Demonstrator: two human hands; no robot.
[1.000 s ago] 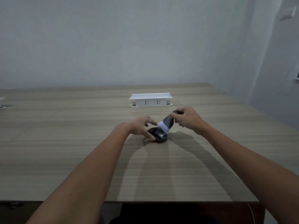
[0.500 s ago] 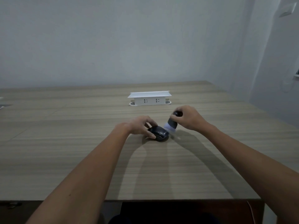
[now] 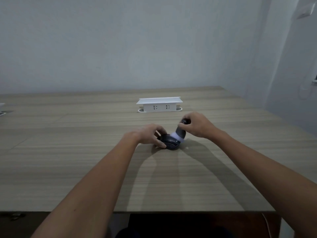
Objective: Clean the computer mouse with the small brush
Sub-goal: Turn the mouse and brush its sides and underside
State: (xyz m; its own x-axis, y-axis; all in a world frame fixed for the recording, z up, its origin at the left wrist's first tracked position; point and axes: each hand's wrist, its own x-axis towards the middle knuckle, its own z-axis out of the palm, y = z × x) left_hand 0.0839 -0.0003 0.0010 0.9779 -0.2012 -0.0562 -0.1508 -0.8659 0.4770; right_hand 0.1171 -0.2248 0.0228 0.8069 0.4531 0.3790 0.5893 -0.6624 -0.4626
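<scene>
A dark computer mouse (image 3: 170, 143) lies on the wooden table (image 3: 85, 152), a little right of centre. My left hand (image 3: 151, 135) grips its left side and holds it down. My right hand (image 3: 197, 124) is closed around the dark handle of a small brush (image 3: 181, 133). The brush leans down to the left, and its white bristles press on the far right part of the mouse's top. The bristles look blurred.
A white pop-up socket box (image 3: 159, 104) stands on the table behind the hands. Some small objects (image 3: 2, 110) sit at the far left edge. The table's front edge runs near the bottom, with a dark gap below it.
The brush swung off to the mouse's right side half a second ago and is now back on the mouse's top. My left hand has stayed on the mouse.
</scene>
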